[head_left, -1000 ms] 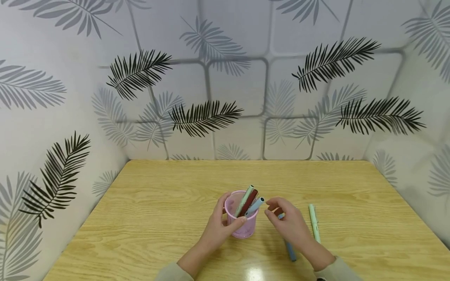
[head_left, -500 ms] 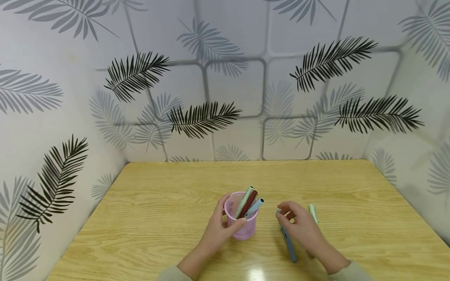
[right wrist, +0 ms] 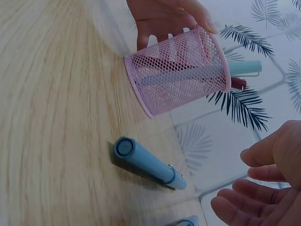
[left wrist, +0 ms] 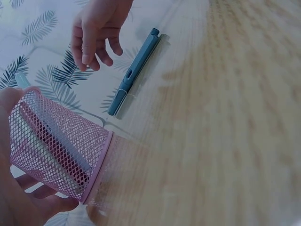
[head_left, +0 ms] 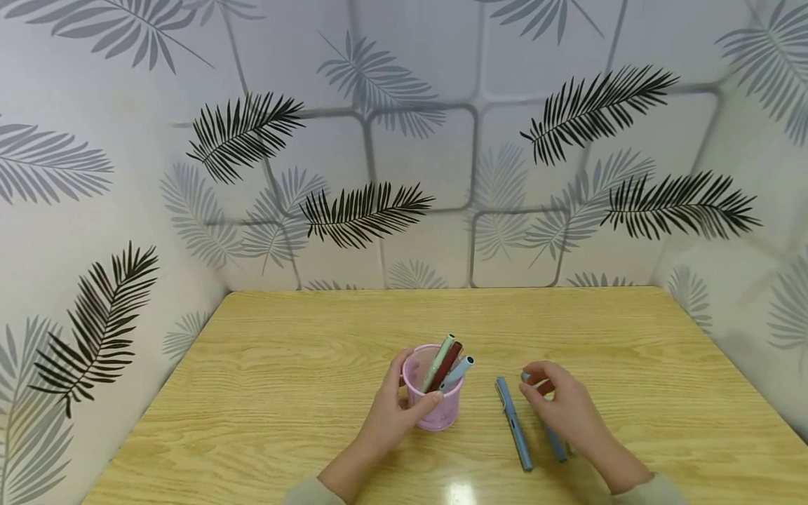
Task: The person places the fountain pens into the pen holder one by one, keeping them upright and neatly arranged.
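Observation:
My left hand (head_left: 391, 414) grips a pink mesh pen cup (head_left: 440, 418), which stands upright on the table. Out of its rim lean a pale green pen (head_left: 438, 362), a dark red pen (head_left: 449, 359) and a light blue pen (head_left: 457, 373). My right hand (head_left: 568, 410) hovers to the right with loosely bent fingers; in the right wrist view those fingers (right wrist: 247, 200) hold nothing. A capped blue pen (head_left: 515, 425) lies between cup and right hand. Another blue pen (head_left: 555, 446) lies partly hidden beneath the right hand.
Both hands work over a wood-grain table (head_left: 284, 379). Behind it rises a pale wall (head_left: 429, 161) with leaf patterns, and similar walls flank the left and right sides.
My right hand has drawn away from the cup toward the right, uncovering the nearer blue pen. The pale green pen on the table is now hidden behind it. My left hand keeps its grip.

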Demonstrator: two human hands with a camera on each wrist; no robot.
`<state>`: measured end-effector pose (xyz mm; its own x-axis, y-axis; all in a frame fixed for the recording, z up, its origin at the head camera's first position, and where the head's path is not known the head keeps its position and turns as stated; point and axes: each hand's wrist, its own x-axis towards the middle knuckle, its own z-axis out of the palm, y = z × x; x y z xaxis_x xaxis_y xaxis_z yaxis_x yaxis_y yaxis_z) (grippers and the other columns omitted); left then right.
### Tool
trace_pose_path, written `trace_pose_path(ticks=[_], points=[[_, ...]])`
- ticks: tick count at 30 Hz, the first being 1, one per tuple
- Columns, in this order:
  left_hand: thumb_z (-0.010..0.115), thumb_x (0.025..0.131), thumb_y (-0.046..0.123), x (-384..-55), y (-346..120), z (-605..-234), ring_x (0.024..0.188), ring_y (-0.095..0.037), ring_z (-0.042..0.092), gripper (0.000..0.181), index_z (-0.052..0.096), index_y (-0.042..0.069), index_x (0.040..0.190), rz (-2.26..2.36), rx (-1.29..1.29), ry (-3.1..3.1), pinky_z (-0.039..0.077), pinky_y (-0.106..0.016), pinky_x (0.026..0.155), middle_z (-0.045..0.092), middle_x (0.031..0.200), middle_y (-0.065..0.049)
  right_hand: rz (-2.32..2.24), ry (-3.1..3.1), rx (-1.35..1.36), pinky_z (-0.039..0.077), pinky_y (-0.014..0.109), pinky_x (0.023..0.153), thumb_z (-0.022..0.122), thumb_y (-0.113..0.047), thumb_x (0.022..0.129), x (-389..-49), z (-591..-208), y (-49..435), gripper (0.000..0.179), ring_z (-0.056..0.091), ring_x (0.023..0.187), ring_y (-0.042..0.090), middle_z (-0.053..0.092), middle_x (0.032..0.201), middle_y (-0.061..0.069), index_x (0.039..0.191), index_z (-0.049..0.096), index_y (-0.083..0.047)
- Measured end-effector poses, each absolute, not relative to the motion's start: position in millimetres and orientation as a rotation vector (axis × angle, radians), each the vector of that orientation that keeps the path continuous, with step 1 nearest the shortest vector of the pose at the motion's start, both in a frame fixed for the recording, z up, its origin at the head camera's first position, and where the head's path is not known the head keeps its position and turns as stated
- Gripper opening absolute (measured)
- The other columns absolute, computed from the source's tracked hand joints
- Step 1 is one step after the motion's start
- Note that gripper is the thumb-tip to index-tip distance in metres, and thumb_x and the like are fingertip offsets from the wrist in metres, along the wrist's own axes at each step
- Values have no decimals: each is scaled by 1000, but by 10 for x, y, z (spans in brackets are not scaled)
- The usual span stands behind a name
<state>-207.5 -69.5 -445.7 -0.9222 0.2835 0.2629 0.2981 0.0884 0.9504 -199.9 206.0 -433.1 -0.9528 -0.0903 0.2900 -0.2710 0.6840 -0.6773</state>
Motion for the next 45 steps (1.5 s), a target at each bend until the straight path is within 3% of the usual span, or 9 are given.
trace_pose_path(ticks=[6, 12, 16, 21, 30, 37, 45], points=[[70, 84, 22, -2139, -697, -4580, 112, -33, 44, 72, 28, 17, 143, -2008, -623, -2296, 49, -39, 81, 39, 135, -15, 1104, -2667, 228, 48, 27, 61, 64, -12, 88, -1979, -4309, 2164, 24, 58, 79, 19, 61, 94, 8, 108, 60, 1], [68, 85, 14, -2012, -695, -4341, 112, -40, 43, 72, 27, 7, 143, -2034, -633, -2304, 48, -45, 82, 39, 132, -19, 1052, -2656, 126, 48, 28, 59, 64, -9, 86, -1982, -4299, 2250, 23, 59, 76, 22, 62, 91, 11, 105, 61, 4], [68, 85, 15, -1989, -701, -4295, 113, -39, 43, 72, 26, 6, 143, -2021, -627, -2332, 48, -43, 82, 40, 131, -16, 1025, -2692, 67, 48, 31, 59, 63, -10, 86, -1993, -4316, 2322, 26, 60, 74, 24, 62, 89, 13, 105, 59, 7], [68, 85, 16, -1997, -704, -4305, 113, -40, 42, 72, 26, 5, 143, -2025, -631, -2335, 48, -43, 83, 38, 133, -20, 956, -2795, 29, 48, 35, 57, 61, -14, 88, -2007, -4361, 2410, 32, 58, 72, 26, 60, 86, 15, 107, 55, 11], [68, 85, 16, -2000, -703, -4323, 114, -41, 42, 73, 25, 6, 143, -2029, -620, -2331, 47, -46, 84, 37, 134, -23, 963, -2924, -26, 46, 32, 52, 61, -19, 89, -2038, -4442, 2479, 41, 57, 65, 20, 62, 80, 14, 109, 50, 16], [68, 85, 15, -2005, -708, -4320, 114, -40, 43, 72, 26, 5, 143, -2014, -620, -2332, 48, -45, 83, 38, 134, -21, 948, -2958, -18, 49, 34, 55, 63, -17, 87, -2067, -4514, 2481, 44, 60, 70, 24, 63, 85, 26, 107, 49, 20], [68, 85, 15, -1999, -708, -4312, 113, -39, 44, 71, 28, 7, 142, -2004, -630, -2329, 48, -44, 82, 40, 134, -14, 883, -2986, 5, 42, 28, 48, 65, -11, 84, -2084, -4541, 2455, 42, 49, 57, 16, 57, 73, 13, 104, 49, 21]])
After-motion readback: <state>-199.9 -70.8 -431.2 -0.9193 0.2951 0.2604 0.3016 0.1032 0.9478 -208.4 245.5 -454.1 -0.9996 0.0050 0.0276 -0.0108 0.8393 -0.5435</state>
